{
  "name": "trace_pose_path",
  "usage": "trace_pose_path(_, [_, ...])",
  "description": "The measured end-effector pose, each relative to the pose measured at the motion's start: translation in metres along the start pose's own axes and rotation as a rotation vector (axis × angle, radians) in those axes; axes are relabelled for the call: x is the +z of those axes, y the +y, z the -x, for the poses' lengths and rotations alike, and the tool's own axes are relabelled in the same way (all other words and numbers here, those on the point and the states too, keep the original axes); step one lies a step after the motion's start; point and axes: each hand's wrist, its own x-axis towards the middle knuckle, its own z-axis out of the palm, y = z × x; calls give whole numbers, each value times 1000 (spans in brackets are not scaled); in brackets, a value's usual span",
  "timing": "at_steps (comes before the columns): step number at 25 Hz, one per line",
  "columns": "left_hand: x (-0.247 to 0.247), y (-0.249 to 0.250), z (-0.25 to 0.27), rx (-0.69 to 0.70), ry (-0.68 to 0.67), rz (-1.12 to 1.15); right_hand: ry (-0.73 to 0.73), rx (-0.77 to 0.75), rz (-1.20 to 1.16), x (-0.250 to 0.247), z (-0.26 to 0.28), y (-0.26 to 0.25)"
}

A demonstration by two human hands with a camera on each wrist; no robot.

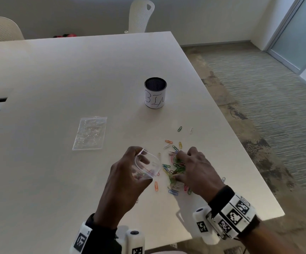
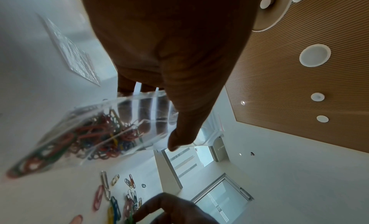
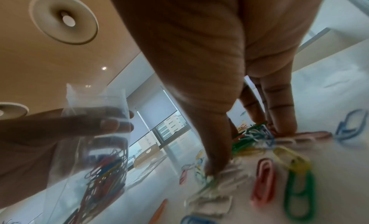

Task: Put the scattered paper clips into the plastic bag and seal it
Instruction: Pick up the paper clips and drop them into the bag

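My left hand (image 1: 135, 163) grips a small clear plastic bag (image 1: 149, 166) just above the table, its mouth held wide open toward the right. Several coloured clips lie in the bag (image 2: 95, 129), whose wall is pinched between thumb and fingers (image 2: 143, 110). A loose pile of coloured paper clips (image 1: 175, 174) sits on the white table (image 1: 75, 70) right of the bag. My right hand (image 1: 182, 167) is down on that pile, thumb and curled fingers closing round a bunch of clips (image 3: 251, 132). The thumb tip (image 3: 214, 165) presses on white clips.
A black mesh cup with a white label (image 1: 155, 92) stands behind the pile. A second clear bag (image 1: 90, 132) lies flat to the left. Stray clips (image 1: 179, 128) lie toward the cup, and the table's right edge (image 1: 240, 143) runs close by. Two white chairs stand behind the table.
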Motion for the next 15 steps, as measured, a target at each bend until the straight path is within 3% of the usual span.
trace_pose_path(9, [-2,-1,10,-30,-8,0,133,-112,-29,12,-16,-9])
trace_pose_path(15, [-1,-4,12,-60,-5,-7,101,-105,-397,-26,-20,4])
